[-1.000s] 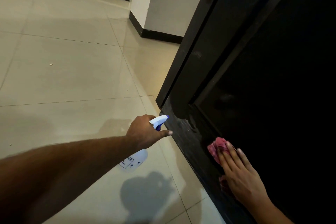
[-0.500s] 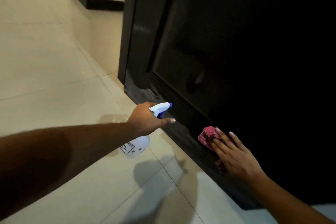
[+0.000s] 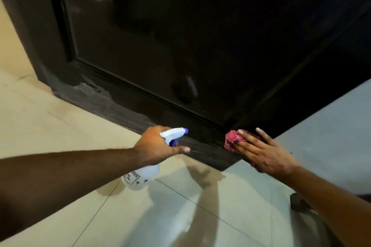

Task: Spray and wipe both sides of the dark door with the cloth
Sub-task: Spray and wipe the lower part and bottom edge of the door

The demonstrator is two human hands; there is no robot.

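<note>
Head view, looking down at the lower part of the dark door (image 3: 180,46), whose bottom edge runs diagonally across a pale tiled floor (image 3: 50,126). The left hand (image 3: 156,146) is curled round the neck of a white spray bottle (image 3: 140,176), with one finger stretched forward below the trigger. The blue nozzle (image 3: 185,130) points at the door's bottom rail, close to it but not touching. The bottle's translucent body hangs below the hand, above the floor, and carries a printed label (text too small to read). The right hand (image 3: 265,152) lies flat with fingers straight and slightly spread, pressing a pink-red cloth (image 3: 231,139) against the door face at its lower near corner. The cloth shows bunched beyond the fingertips and again under the heel of the hand. Whitish streaks (image 3: 90,88) mark the bottom rail toward the far left corner. Shadows of both arms fall on the tiles below
</note>
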